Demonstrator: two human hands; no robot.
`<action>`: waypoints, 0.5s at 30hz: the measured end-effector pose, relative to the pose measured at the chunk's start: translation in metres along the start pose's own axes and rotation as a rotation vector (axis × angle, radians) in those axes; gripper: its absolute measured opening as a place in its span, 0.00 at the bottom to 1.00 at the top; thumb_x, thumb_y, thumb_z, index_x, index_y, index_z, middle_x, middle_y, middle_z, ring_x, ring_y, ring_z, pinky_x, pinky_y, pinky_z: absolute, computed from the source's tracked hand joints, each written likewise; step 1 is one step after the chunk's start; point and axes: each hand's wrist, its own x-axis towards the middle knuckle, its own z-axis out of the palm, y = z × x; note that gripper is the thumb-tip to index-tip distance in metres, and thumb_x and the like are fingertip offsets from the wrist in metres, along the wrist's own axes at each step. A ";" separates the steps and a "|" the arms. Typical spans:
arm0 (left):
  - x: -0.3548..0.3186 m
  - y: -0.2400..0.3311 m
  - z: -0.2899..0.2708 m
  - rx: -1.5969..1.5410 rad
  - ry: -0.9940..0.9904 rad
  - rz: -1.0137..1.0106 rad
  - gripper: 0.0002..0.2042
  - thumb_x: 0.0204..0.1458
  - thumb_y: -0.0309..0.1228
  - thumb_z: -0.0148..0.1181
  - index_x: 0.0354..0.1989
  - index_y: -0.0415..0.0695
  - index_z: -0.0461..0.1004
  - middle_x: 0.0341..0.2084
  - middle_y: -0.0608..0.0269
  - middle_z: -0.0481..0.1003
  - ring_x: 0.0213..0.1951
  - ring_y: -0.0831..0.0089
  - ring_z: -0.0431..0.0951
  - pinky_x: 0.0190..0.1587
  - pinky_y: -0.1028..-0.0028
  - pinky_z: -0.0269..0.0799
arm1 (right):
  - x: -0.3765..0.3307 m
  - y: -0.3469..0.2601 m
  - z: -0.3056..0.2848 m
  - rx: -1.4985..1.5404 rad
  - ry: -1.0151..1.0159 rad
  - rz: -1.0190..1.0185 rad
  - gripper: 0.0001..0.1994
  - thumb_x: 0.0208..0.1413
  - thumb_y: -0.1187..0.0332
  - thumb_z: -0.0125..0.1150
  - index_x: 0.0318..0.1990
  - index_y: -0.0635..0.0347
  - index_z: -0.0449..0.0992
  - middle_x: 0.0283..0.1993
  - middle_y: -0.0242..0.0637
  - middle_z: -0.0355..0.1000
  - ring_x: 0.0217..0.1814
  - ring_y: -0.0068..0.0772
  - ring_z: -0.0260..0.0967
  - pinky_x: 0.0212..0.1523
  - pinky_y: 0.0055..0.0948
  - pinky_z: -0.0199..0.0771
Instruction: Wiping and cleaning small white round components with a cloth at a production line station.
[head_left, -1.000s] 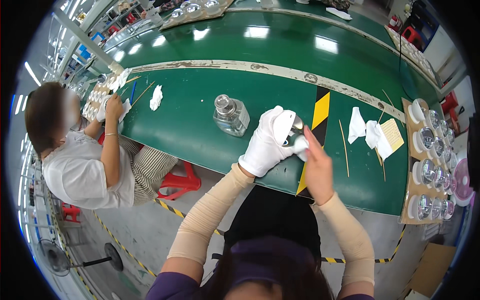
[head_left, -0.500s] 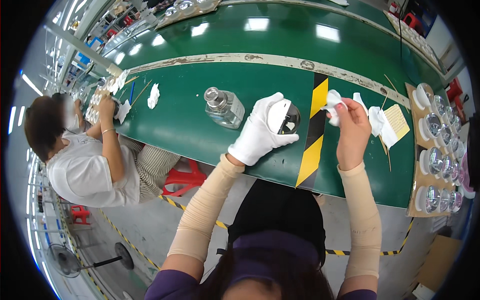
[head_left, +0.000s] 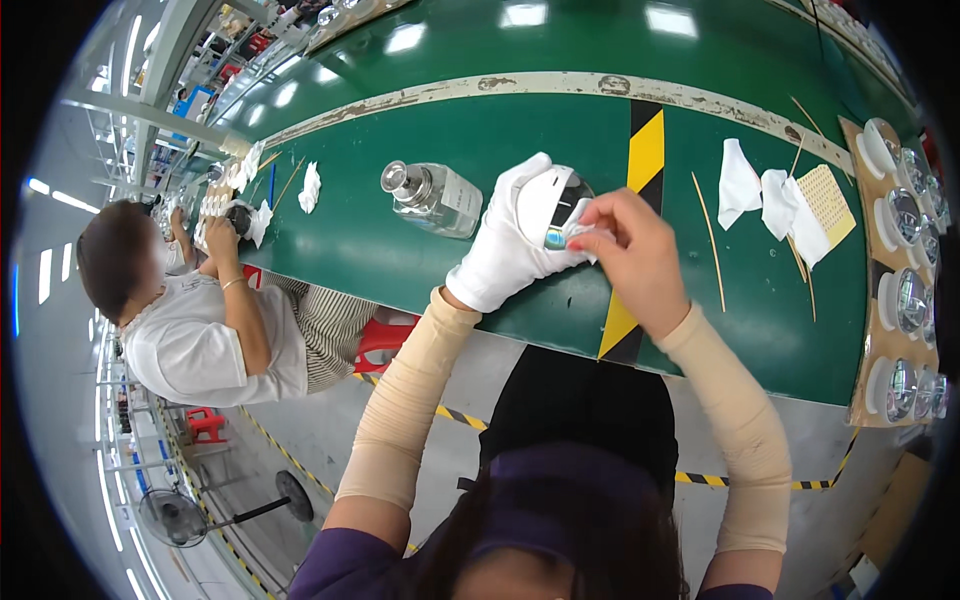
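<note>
Dome (white-faced), between left fingers, cloth in right fingers

Round white-and-glass dome: partly hidden by bare right hand.
Thin white cloth: mostly inside fingers.
Brown cardboard tray: cut at right.

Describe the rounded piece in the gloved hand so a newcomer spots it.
Along the green tabletop, right of the clear glass bottle, find the camera wearer's white-gloved left hand. In its grip is the rounded, glossy piece, part white, part dark, with the bare right hand at its edge. Unlike the clear, white-based domes on the brown board at far right, it is held.
</note>
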 end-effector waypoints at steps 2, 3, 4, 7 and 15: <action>0.004 -0.001 0.000 0.072 -0.002 0.050 0.44 0.38 0.35 0.76 0.61 0.45 0.51 0.51 0.63 0.69 0.55 0.68 0.68 0.63 0.68 0.57 | 0.010 0.015 -0.013 0.153 -0.044 0.224 0.06 0.52 0.78 0.61 0.38 0.64 0.73 0.34 0.29 0.69 0.35 0.16 0.66 0.35 0.16 0.66; 0.006 -0.002 -0.001 0.252 -0.045 0.057 0.46 0.35 0.33 0.78 0.62 0.42 0.51 0.52 0.60 0.68 0.55 0.68 0.68 0.61 0.69 0.61 | 0.013 0.018 -0.020 0.088 -0.008 0.283 0.03 0.51 0.78 0.61 0.34 0.65 0.74 0.35 0.32 0.71 0.37 0.19 0.69 0.35 0.17 0.67; 0.006 -0.002 -0.001 0.431 -0.088 0.066 0.48 0.33 0.31 0.79 0.63 0.40 0.51 0.52 0.57 0.67 0.56 0.67 0.69 0.59 0.69 0.65 | 0.008 0.019 -0.021 0.085 -0.002 0.289 0.03 0.51 0.78 0.61 0.34 0.65 0.74 0.35 0.32 0.71 0.37 0.19 0.69 0.35 0.17 0.67; 0.004 -0.011 -0.009 0.490 -0.094 0.202 0.49 0.33 0.31 0.79 0.63 0.40 0.49 0.53 0.58 0.67 0.55 0.68 0.69 0.59 0.69 0.64 | 0.000 0.012 -0.007 -0.138 -0.082 -0.152 0.04 0.45 0.78 0.65 0.28 0.62 0.76 0.52 0.36 0.70 0.49 0.29 0.69 0.45 0.24 0.68; 0.003 -0.005 0.000 0.330 0.018 0.150 0.48 0.33 0.31 0.78 0.62 0.42 0.50 0.53 0.55 0.66 0.55 0.66 0.68 0.59 0.69 0.64 | 0.055 0.019 0.012 0.172 0.142 0.143 0.07 0.58 0.71 0.60 0.33 0.66 0.73 0.35 0.37 0.77 0.38 0.24 0.75 0.44 0.20 0.72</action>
